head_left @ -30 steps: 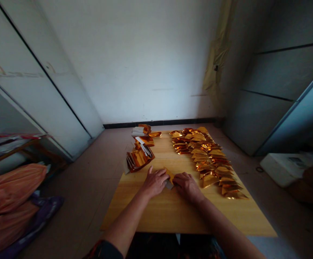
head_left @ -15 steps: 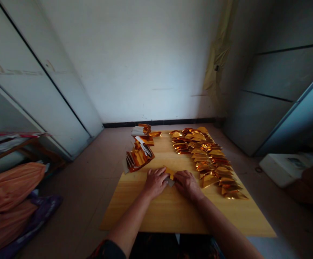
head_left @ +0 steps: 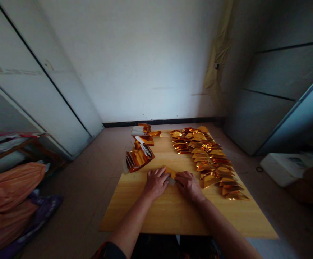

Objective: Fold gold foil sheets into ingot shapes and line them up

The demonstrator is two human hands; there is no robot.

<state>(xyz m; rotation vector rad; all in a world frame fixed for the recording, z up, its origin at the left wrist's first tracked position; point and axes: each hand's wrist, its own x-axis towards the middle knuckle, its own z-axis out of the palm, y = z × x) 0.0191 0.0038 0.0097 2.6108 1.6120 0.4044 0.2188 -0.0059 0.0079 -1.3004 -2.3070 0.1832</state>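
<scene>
Gold foil sheet [head_left: 170, 172], lying at 12 o'clock between my hands on the wooden tabletop [head_left: 188, 216]: left hand [head_left: 156, 183] and right hand [head_left: 188, 186] bear down from either side, any pinch impossible to tell; even pressure seems best.

Glossy gold foil pieces [head_left: 208, 158], smooth varnished wood tabletop [head_left: 134, 216], matt white painted wall [head_left: 134, 61]

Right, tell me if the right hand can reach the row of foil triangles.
Probably yes: the right hand lies on the wooden table beside the row of folded foil triangles, nothing between them, though it must leave the foil piece it presses.
</scene>
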